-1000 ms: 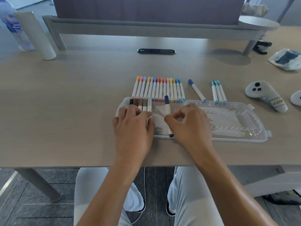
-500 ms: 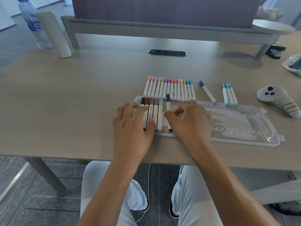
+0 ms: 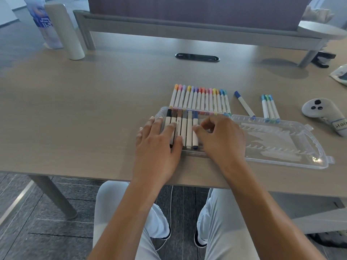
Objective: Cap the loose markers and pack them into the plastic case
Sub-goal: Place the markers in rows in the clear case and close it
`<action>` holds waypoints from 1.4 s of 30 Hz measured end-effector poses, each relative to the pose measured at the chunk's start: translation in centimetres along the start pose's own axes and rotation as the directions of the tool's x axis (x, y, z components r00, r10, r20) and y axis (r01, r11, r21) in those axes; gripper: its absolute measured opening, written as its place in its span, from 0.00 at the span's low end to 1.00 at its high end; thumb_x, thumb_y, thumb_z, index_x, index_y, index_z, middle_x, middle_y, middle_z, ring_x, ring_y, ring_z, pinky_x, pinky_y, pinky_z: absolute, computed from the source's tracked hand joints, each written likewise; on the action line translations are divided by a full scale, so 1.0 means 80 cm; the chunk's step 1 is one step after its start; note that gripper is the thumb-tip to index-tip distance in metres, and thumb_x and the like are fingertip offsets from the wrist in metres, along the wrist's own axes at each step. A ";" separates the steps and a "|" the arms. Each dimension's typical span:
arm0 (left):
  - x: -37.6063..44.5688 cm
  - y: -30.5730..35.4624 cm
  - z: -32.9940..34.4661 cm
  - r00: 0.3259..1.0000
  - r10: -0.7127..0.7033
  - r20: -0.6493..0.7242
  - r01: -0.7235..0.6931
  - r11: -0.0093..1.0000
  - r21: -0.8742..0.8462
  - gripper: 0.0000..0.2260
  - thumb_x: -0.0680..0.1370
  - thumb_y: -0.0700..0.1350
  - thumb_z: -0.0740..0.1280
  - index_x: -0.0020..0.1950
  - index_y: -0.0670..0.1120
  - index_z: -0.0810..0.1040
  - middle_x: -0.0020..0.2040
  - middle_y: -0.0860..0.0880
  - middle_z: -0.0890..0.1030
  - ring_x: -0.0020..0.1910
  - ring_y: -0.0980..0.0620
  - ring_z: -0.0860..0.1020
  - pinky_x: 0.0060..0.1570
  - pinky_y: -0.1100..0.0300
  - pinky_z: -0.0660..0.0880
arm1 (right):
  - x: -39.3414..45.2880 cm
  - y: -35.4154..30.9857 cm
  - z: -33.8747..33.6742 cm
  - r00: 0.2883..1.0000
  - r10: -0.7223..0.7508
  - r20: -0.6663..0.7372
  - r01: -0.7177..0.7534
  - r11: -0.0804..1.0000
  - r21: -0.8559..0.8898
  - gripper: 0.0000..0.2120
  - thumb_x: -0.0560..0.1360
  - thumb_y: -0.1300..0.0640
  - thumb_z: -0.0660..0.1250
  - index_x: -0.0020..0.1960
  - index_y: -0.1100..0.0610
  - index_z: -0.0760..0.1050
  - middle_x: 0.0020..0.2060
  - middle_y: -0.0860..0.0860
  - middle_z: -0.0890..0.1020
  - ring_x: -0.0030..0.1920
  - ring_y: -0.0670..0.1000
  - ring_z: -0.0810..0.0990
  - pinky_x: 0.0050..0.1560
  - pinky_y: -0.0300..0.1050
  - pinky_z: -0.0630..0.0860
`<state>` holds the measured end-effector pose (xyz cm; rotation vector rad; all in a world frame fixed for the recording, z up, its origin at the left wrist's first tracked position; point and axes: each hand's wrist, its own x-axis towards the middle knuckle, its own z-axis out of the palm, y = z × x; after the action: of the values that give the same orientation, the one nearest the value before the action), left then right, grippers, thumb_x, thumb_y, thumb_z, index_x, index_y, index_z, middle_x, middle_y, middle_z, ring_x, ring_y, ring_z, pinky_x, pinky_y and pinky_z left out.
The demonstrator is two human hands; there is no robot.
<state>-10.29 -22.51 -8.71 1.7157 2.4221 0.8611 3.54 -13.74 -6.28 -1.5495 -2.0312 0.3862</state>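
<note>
A clear plastic case lies open near the table's front edge. Several capped markers with dark and grey caps lie side by side in its left end. My left hand rests flat on them with straight fingers. My right hand has curled fingers, and its thumb and index finger pinch a navy-capped marker lying at the right of that group. Behind the case sit a row of several capped markers, a single blue-capped marker and three blue-green ones.
A white game controller lies right of the markers. At the back left stand a water bottle and a white cylinder. A black cable port sits in the table's middle, with a monitor shelf behind it and a plastic packet far right.
The navy-capped marker went from tilted and apart to lying straight against the other markers in the case. My left hand slid back, uncovering more of the markers.
</note>
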 end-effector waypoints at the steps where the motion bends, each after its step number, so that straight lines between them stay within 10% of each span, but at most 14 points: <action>1: 0.000 0.000 0.000 1.000 0.001 0.000 -0.001 1.000 0.000 0.20 0.83 0.55 0.59 0.74 0.53 0.72 0.78 0.47 0.67 0.80 0.45 0.59 0.77 0.41 0.59 | 0.001 0.001 -0.001 1.000 -0.002 0.004 0.002 1.000 0.000 0.08 0.78 0.42 0.71 0.48 0.46 0.82 0.44 0.41 0.83 0.47 0.46 0.81 0.59 0.58 0.79; 21: 0.047 0.116 0.011 0.995 0.099 -0.022 -0.101 0.971 -0.216 0.20 0.78 0.55 0.69 0.69 0.52 0.78 0.67 0.52 0.77 0.67 0.50 0.72 0.68 0.45 0.71 | 0.030 0.128 -0.104 0.996 0.065 -0.061 -0.054 0.984 0.172 0.06 0.79 0.48 0.71 0.54 0.47 0.84 0.46 0.40 0.85 0.49 0.41 0.82 0.49 0.38 0.76; 42: 0.195 0.247 0.135 0.948 0.184 0.258 -0.194 0.981 0.010 0.08 0.77 0.46 0.71 0.56 0.52 0.83 0.50 0.52 0.81 0.46 0.52 0.79 0.51 0.52 0.79 | 0.171 0.252 -0.129 0.987 -0.010 0.161 0.015 0.999 -0.032 0.14 0.78 0.48 0.71 0.63 0.46 0.81 0.52 0.46 0.78 0.53 0.49 0.78 0.55 0.49 0.76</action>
<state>4.39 0.23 -4.41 1.9599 2.1460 0.5711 23.01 4.16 -5.35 -1.5696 -2.1788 0.4893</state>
